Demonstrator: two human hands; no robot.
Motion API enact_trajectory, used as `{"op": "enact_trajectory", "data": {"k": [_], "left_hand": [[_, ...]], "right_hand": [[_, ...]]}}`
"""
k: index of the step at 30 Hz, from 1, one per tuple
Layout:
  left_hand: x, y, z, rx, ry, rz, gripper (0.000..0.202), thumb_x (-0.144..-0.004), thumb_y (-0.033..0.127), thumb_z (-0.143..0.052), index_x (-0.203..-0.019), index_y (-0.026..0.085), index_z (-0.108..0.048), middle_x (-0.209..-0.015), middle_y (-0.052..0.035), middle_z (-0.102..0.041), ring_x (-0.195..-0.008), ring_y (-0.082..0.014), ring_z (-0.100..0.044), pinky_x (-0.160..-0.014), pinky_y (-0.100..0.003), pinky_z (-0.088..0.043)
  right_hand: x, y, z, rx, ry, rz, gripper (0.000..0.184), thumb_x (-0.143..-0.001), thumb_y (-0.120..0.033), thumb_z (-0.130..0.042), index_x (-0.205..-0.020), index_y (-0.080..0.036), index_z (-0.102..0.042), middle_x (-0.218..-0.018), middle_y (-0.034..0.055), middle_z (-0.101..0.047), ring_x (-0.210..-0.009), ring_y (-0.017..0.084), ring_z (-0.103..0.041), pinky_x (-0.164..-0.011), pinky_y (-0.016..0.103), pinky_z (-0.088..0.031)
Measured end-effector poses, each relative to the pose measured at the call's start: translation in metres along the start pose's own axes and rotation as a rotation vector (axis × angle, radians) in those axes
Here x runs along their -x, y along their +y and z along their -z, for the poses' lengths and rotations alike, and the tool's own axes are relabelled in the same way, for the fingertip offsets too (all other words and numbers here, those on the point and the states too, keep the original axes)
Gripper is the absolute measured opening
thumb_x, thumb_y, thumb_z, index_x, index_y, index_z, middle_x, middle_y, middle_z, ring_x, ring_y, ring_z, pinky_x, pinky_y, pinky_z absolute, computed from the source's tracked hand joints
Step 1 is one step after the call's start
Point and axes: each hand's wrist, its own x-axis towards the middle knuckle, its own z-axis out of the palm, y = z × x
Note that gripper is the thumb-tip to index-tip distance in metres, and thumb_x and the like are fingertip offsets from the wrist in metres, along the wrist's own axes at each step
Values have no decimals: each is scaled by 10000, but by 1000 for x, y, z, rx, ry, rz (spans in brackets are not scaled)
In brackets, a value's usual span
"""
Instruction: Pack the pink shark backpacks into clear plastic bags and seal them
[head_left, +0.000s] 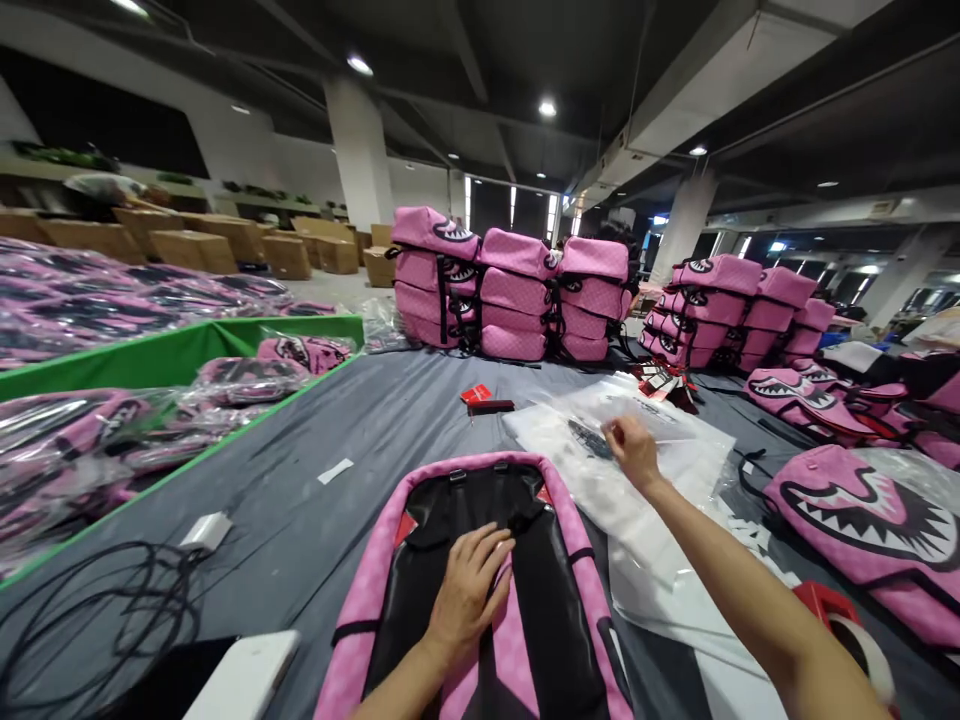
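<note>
A pink and black backpack (551,610) lies in front of me, its black back panel and straps facing up. On its middle rests my left hand (469,585), fingers stretched out over the black panel and a pink strip. My right hand (631,450) is raised over a stack of clear plastic bags (660,520) to the right of the backpack. Its fingers are pinched together; whatever they may hold is too small to make out. Red tags (406,527) show at the backpack's upper corners.
A dark red tool (491,407) and a red card (475,394) lie beyond the backpack. Pink backpacks (514,290) stand stacked at the back. Wrapped ones fill a green-edged bin (300,385) at left. A cable (112,600) lies front left, a tape dispenser (829,605) front right.
</note>
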Motion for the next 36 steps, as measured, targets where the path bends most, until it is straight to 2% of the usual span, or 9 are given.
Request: {"op": "enact_trajectory", "data": {"k": [5,9,13,18,20,23,28,33,36], "left_hand": [[-57,65,0,929,24,875,621,-834,696,-545,-1141,171,-670,-1134,-143,-738,-988,-255,-712,-751,-362,-575],[-64,89,-6,1011,-19,1156,485,-701,589,-745,-878,148,-643,-898,-105,-727,-721,-195,-696,-547,-262,-492],[-30,86,-4,971,-83,1179,306,-658,385,-786,-674,166,-573,-609,-21,-626,-511,-133,-590,-463,-218,-400],[3,88,15,1002,-228,1065,360,-570,436,-824,-696,128,-684,-587,-23,-613,-494,-121,-551,-477,-236,-416],[6,95,18,996,-240,988,429,-517,499,-854,-674,134,-692,-588,-18,-606,-533,-123,-556,-496,-227,-399],[8,106,17,946,-210,869,542,-487,648,-844,-568,164,-612,-529,9,-538,-525,-114,-494,-510,-238,-373],[11,103,16,772,-88,721,662,-577,784,-723,-474,211,-410,-487,58,-383,-510,-90,-370,-544,-249,-351],[16,70,43,499,-3,681,592,-653,732,-669,-458,235,-412,-467,32,-412,-524,-165,-476,-577,-303,-399],[19,79,63,170,157,416,340,-788,525,-676,-880,200,-713,-950,-96,-720,-951,-302,-657,-850,-413,-498]], "right_hand": [[105,-43,35,82,-62,382,322,-1033,-217,-414,-816,-214,-653,-671,13,-576,-623,145,-515,-626,266,-337],[165,-61,56,106,-282,585,282,-1000,-123,-436,-880,-224,-671,-716,27,-644,-646,153,-562,-604,288,-319],[189,-72,95,204,-429,436,144,-919,-200,-593,-785,-205,-646,-647,26,-643,-560,155,-544,-547,299,-255],[178,-120,136,-42,-415,417,196,-944,-333,-580,-797,-207,-611,-677,20,-616,-610,158,-561,-594,285,-329],[167,-142,130,-139,-424,408,122,-936,-325,-609,-944,-205,-629,-824,49,-659,-739,185,-611,-659,286,-393],[156,-158,99,-191,-532,161,320,-835,-321,-752,-1089,-194,-603,-1000,86,-676,-848,216,-632,-688,297,-441],[158,-140,54,-734,-786,-272,153,-822,-268,-679,-750,-195,-565,-669,-29,-615,-618,133,-571,-598,240,-424],[139,-108,48,-1005,-408,-773,257,-806,-408,-597,-743,-236,-417,-634,-33,-590,-550,130,-553,-540,238,-447],[124,-105,49,-981,-295,-832,235,-827,-409,-552,-767,-248,-391,-621,-48,-543,-545,131,-526,-545,244,-444]]}}
